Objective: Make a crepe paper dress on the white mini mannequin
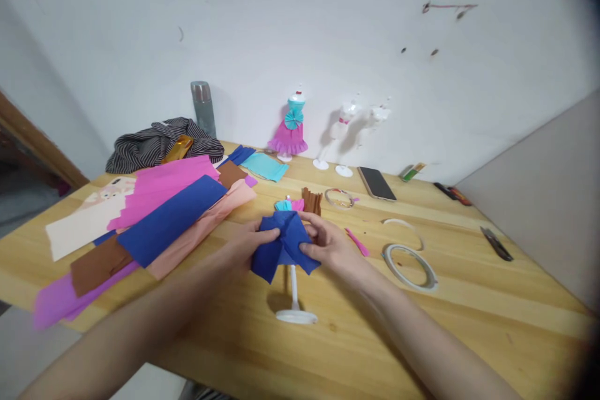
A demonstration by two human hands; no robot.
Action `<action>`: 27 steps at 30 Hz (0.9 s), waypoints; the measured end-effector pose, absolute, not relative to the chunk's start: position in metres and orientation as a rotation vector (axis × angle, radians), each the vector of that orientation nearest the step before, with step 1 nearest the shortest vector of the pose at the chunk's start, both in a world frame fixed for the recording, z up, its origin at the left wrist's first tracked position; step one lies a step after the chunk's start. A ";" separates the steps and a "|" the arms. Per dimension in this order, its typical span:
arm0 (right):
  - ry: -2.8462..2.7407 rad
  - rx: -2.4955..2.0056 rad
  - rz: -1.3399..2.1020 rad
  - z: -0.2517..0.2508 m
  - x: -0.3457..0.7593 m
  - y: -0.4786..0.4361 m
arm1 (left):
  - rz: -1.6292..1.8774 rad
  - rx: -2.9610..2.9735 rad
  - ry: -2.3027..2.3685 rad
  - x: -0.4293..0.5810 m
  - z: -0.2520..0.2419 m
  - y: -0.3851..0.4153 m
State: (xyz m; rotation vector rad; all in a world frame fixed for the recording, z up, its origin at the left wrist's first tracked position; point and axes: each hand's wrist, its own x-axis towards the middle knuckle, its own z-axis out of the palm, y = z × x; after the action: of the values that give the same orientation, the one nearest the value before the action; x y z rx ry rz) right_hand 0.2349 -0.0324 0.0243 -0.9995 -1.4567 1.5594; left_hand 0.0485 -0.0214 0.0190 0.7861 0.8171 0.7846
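Observation:
Between my two hands a small piece of dark blue crepe paper [291, 231] is wrapped around a miniature white mannequin stand [296, 316]. The stand is tilted, its round base toward me. My left hand [250, 240] pinches the paper's left side, thumb on top. On the right side, my right hand [328, 240] grips the paper between thumb and fingers. The blue paper hides most of the mannequin's body. Just beyond it, a brown pleated paper strip [312, 201] and bits of turquoise and pink paper lie on the table.
Coloured crepe paper sheets [173, 219] are piled at left. Behind stand a mannequin in a pink skirt [288, 137], two white mannequins [344, 122] and a flask [203, 109]. At right lie a phone [377, 184], tape rolls [410, 267] and a utility knife [497, 244].

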 end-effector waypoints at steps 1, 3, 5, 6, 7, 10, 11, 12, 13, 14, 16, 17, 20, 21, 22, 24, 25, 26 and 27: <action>-1.410 -1.047 1.540 0.023 0.237 -0.030 | 0.776 0.719 0.804 0.049 0.016 -0.022; -1.333 -1.114 1.534 0.022 0.242 -0.027 | 0.760 0.621 0.783 0.047 0.014 -0.023; -1.277 -1.163 1.566 0.026 0.247 -0.026 | 0.735 0.562 0.763 0.045 0.015 -0.024; -1.270 -1.197 1.582 0.029 0.249 -0.027 | 0.723 0.556 0.754 0.045 0.016 -0.025; -1.289 -1.238 1.588 0.032 0.250 -0.028 | 0.717 0.570 0.746 0.045 0.017 -0.026; -1.465 -1.344 1.481 0.038 0.250 -0.034 | 0.760 0.677 0.735 0.048 0.019 -0.032; -1.545 -1.356 1.406 0.038 0.249 -0.036 | 0.783 0.709 0.744 0.049 0.019 -0.034; -1.620 -1.358 1.319 0.037 0.248 -0.038 | 0.800 0.734 0.757 0.051 0.018 -0.035; -1.680 -1.359 1.233 0.035 0.247 -0.039 | 0.804 0.752 0.773 0.052 0.017 -0.036; -1.721 -1.364 1.160 0.032 0.246 -0.040 | 0.801 0.763 0.792 0.053 0.017 -0.037; -1.738 -1.374 1.106 0.028 0.246 -0.040 | 0.783 0.755 0.827 0.053 0.017 -0.035; -1.704 -1.372 1.138 0.026 0.247 -0.038 | 0.777 0.731 0.849 0.053 0.019 -0.034; -1.456 -1.345 1.343 0.027 0.254 -0.031 | 0.780 0.603 0.951 0.049 0.027 -0.028; -1.360 -1.337 1.397 0.029 0.257 -0.028 | 0.792 0.569 0.986 0.049 0.029 -0.026; -1.282 -1.331 1.435 0.031 0.260 -0.026 | 0.798 0.546 1.012 0.049 0.031 -0.024; -1.208 -1.313 1.485 0.034 0.262 -0.023 | 0.778 0.534 1.026 0.051 0.033 -0.022; -1.212 -1.296 1.507 0.036 0.262 -0.023 | 0.751 0.541 1.017 0.053 0.032 -0.023; -1.234 -1.279 1.519 0.037 0.261 -0.024 | 0.719 0.555 1.005 0.055 0.032 -0.023; -1.276 -1.266 1.520 0.038 0.259 -0.026 | 0.693 0.570 1.001 0.058 0.031 -0.024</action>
State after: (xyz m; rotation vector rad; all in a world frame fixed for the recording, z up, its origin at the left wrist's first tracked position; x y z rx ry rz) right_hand 0.2592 -0.0264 0.0381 -1.2660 -1.2757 1.5199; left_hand 0.0581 -0.0237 0.0310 0.5699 1.0010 0.6933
